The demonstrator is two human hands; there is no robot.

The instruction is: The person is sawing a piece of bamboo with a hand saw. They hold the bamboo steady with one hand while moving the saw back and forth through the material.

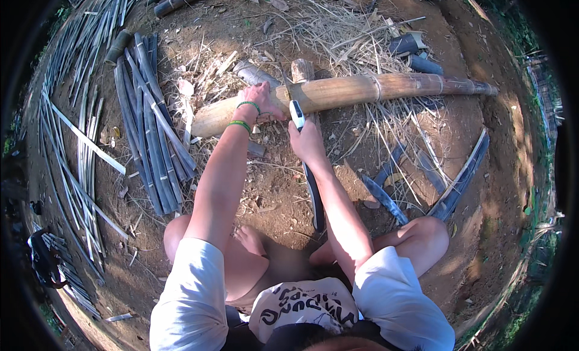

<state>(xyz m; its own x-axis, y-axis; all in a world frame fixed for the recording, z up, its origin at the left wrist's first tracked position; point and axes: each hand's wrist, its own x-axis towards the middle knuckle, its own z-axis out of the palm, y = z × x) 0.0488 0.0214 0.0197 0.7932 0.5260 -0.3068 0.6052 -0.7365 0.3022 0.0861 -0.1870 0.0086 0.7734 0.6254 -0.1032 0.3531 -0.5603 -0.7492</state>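
Note:
A thick tan bamboo pole [350,92] lies across the ground in front of me, its wider end to the left and its thin end to the far right. My left hand [260,101] presses down on it near the wide end, fingers curled over the top. In my right hand [307,141] is a hand saw [296,111] with a white and black curved handle that reaches back toward my legs. Its thin blade crosses the pole just right of my left hand. Under the pole, a short wood piece [303,70] and a grey bamboo length [256,72] stick out on the far side.
Dark split bamboo strips [148,121] are stacked at the left, beyond them long thin slivers [81,164]. Pale shavings [344,34] cover the ground at the back. Dark bamboo pieces [464,176] lie at the right, near my bent knee [429,233].

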